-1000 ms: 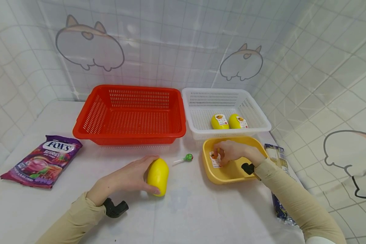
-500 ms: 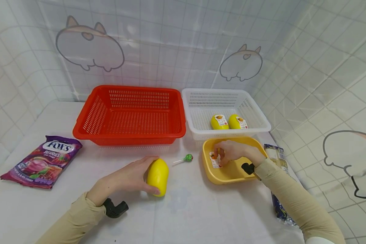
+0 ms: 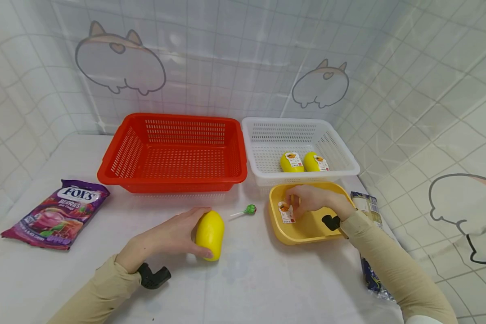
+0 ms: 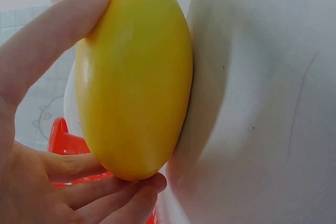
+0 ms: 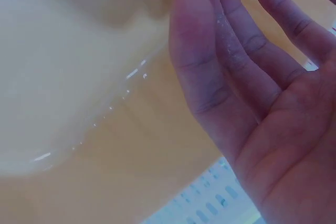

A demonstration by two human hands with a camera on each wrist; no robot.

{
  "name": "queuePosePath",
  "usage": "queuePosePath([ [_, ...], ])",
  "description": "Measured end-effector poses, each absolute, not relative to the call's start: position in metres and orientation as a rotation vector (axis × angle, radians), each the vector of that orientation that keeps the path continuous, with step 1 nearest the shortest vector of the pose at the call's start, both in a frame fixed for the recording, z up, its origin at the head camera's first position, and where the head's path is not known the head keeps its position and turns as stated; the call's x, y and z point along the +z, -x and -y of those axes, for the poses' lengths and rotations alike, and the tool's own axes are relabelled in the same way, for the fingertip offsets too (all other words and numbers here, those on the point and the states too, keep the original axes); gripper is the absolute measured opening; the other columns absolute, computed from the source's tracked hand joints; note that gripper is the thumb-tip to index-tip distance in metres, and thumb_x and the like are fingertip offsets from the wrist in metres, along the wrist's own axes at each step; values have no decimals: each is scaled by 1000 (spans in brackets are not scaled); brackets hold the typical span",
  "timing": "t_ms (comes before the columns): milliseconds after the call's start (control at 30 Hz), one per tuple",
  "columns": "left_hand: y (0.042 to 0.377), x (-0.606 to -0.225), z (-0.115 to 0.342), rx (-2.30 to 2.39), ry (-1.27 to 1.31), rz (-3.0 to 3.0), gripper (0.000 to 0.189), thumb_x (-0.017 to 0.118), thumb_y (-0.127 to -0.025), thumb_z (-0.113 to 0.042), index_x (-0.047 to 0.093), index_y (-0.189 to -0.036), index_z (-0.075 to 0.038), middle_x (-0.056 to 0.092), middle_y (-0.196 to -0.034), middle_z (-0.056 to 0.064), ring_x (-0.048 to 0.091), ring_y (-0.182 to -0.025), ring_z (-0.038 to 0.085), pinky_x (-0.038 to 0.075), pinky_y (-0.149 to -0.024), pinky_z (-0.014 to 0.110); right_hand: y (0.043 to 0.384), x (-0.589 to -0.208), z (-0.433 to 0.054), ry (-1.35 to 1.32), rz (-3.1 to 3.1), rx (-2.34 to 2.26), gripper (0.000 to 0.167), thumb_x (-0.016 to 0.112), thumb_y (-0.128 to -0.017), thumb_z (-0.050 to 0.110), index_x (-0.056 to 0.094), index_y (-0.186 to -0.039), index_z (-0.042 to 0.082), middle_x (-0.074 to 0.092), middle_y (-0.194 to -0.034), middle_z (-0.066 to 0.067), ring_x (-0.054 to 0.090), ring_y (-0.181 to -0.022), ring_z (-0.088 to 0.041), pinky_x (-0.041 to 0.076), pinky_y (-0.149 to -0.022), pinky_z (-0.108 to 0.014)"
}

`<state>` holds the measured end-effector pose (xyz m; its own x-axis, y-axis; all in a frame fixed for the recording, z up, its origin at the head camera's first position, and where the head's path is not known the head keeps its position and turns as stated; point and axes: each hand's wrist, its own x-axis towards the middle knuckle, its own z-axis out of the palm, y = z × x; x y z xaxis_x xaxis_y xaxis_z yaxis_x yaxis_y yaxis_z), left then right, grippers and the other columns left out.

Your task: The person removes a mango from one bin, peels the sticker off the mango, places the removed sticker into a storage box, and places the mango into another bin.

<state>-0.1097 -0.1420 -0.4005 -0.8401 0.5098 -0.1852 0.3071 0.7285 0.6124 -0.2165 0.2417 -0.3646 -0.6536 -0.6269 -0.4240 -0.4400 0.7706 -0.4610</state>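
Note:
A smooth yellow mango (image 3: pixel 209 235) stands in the grasp of my left hand (image 3: pixel 176 234), thumb on its near end and fingers at its far end. It sits close over the white tabletop. In the left wrist view the mango (image 4: pixel 137 80) fills the middle, with the thumb and fingertips at its two ends. My right hand (image 3: pixel 309 200) reaches into a yellow tub (image 3: pixel 283 235). Its fingers are beside a white label (image 3: pixel 285 213) with an orange picture, at the tub's left side. The right wrist view shows the thumb (image 5: pixel 197 51) beside loosely bent fingers; their tips run out of frame.
Behind stand a red basket (image 3: pixel 172 182) and a white basket (image 3: pixel 267 173), the latter with two labelled yellow mangoes (image 3: pixel 292 163). A green lollipop (image 3: pixel 250 209) lies between the hands. A purple candy bag (image 3: pixel 60 216) is on the left, a dark packet (image 3: pixel 368 270) under the right forearm.
My right hand has shifted slightly up and to the right, showing more of the label. My left hand and its mango have stayed in place.

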Motion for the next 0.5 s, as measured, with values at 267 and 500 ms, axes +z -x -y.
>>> queuePosePath([
  [267, 110, -400, 142, 825, -626, -2593, 116, 85, -65, -63, 35, -152, -5, 45, -149, 11, 50, -127, 27, 42, -111, 52, 212, -355, -247, 781, -2367, -469, 25, 78, -82, 6, 60, -100, 3, 65, -88, -7, 57, -79, -14, 50, -72, -26],
  [500, 110, -400, 142, 821, -625, -2593, 116, 86, -65, -62, 34, -152, -5, 45, -149, 11, 50, -127, 27, 42, -111, 52, 207, -346, -246, 799, -2388, -486, 25, 78, -83, 5, 60, -101, 1, 65, -87, -7, 60, -80, -17, 51, -70, -26],
])
